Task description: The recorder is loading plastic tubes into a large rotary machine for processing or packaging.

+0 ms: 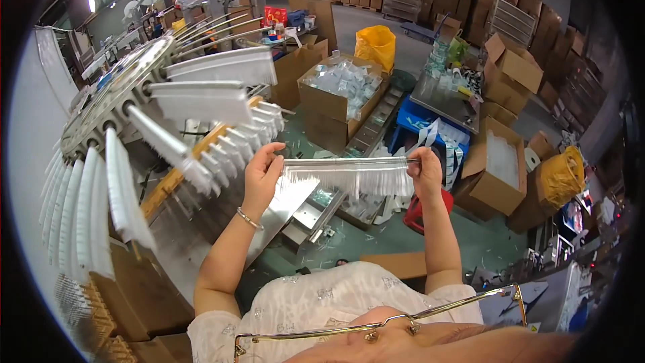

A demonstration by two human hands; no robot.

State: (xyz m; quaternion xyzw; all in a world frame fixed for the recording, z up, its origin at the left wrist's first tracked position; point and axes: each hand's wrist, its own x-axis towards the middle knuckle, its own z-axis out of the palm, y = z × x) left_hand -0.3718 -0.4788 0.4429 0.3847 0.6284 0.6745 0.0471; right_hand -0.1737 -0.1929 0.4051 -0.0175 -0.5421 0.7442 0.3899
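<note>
Hands: two, both raised in front of the body; left hand, right hand.
Workpiece: one white fringed strip, positioned level in mid-air between the two hands, above the green floor.
Left hand state: thumb and index finger curved at the strip's left end; whether they press on it cannot be told.
Right hand state: fingers folded, pinching the thin rod at the strip's right end.
Bracelet: one, on the left wrist.
Yellow bags: two; one upright behind the parts carton, one at the right.
Parts carton: one, open, heaped with clear plastic pieces; piece count cannot be told.
Right-hand carton: one, open, holding pale translucent pieces.
Blue crate: one, near the right-hand carton.
Wheel-shaped rack: one, at the left, bearing more than eight white panels; exact count cannot be told.
Workpiece top edge: straight, narrow, silvery, carried along the rod.
Workpiece fringe: fine white strands, hanging downward, lower edge uneven, glossy; brightest toward the left end.
</note>
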